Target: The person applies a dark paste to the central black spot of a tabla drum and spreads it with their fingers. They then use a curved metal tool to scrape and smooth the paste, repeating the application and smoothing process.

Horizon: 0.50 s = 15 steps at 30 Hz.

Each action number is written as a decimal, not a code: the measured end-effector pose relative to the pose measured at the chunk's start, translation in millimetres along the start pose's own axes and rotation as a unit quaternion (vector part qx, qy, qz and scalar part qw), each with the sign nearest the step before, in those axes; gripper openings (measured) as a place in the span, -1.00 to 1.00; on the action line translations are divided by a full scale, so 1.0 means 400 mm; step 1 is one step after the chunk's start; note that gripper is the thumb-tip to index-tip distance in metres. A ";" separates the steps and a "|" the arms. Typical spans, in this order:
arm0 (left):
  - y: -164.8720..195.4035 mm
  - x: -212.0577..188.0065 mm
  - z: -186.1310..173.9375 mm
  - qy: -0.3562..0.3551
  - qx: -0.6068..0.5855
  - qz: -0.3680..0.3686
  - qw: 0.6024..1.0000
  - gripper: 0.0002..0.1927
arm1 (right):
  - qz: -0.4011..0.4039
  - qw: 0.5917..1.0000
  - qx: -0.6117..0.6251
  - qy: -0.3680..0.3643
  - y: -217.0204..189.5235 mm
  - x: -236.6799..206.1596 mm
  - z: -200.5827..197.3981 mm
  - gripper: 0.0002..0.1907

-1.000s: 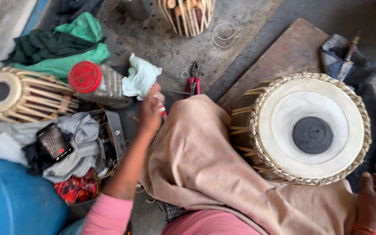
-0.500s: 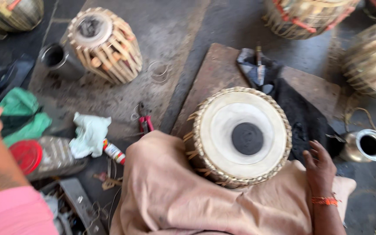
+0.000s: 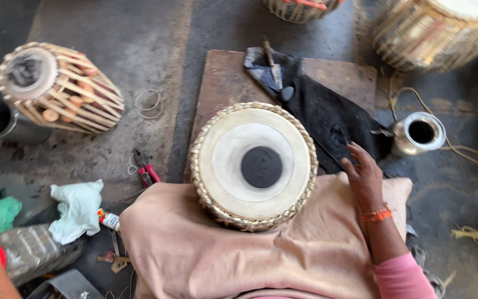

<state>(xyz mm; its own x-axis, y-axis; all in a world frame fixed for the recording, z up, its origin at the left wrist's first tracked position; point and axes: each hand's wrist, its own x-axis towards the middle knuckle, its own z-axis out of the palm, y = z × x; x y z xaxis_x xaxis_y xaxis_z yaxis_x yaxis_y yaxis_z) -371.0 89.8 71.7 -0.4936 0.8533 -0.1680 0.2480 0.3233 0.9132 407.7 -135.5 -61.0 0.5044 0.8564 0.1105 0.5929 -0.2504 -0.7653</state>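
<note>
Black cloth (image 3: 327,119) spread on board, beside drum.

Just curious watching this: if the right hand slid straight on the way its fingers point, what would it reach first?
Most likely the black cloth on the wooden board; the right hand already sits at its edge.

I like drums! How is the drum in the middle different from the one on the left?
The middle drum stands upright against the tan cloth, its pale head with a black spot facing up. The left drum lies tilted on the floor. The middle drum's head looks clean and wide; the left drum's head is smaller and grubby, and wooden pegs show under its straps. Both are round with laced sides.
</note>
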 end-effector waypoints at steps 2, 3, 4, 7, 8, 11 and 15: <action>-0.004 -0.017 0.082 -0.070 0.000 0.030 0.997 -0.42 | -0.002 1.000 0.000 -0.007 0.002 0.008 0.001 -0.57; -0.015 -0.031 0.127 -0.102 0.005 0.040 0.994 -0.44 | -0.005 1.000 0.001 -0.010 0.001 0.014 0.003 -0.57; -0.020 -0.051 0.182 -0.134 0.005 0.046 0.990 -0.45 | -0.012 1.000 -0.007 -0.013 0.000 0.020 0.006 -0.57; -0.068 -0.159 0.382 -0.223 0.050 0.061 0.972 -0.51 | -0.026 0.999 -0.027 -0.025 -0.007 0.041 0.026 -0.58; -0.085 -0.203 0.462 -0.231 0.074 0.140 0.960 -0.57 | -0.031 0.999 -0.032 -0.027 -0.010 0.049 0.036 -0.58; -0.101 -0.305 0.591 -0.254 0.210 0.177 0.928 -0.64 | -0.027 0.999 -0.016 -0.042 -0.007 0.069 0.068 -0.59; -0.102 -0.351 0.658 -0.210 0.399 0.218 0.865 -0.64 | 0.028 0.997 0.045 -0.060 0.024 0.088 0.093 -0.58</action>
<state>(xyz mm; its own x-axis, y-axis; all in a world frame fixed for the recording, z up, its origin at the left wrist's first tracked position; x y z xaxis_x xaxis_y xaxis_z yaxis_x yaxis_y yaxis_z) -92.3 64.4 -39.6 0.0971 0.9848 -0.1441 0.9141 -0.0310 0.4043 408.1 -90.9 -88.0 0.4531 0.8914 -0.0073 0.5035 -0.2626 -0.8231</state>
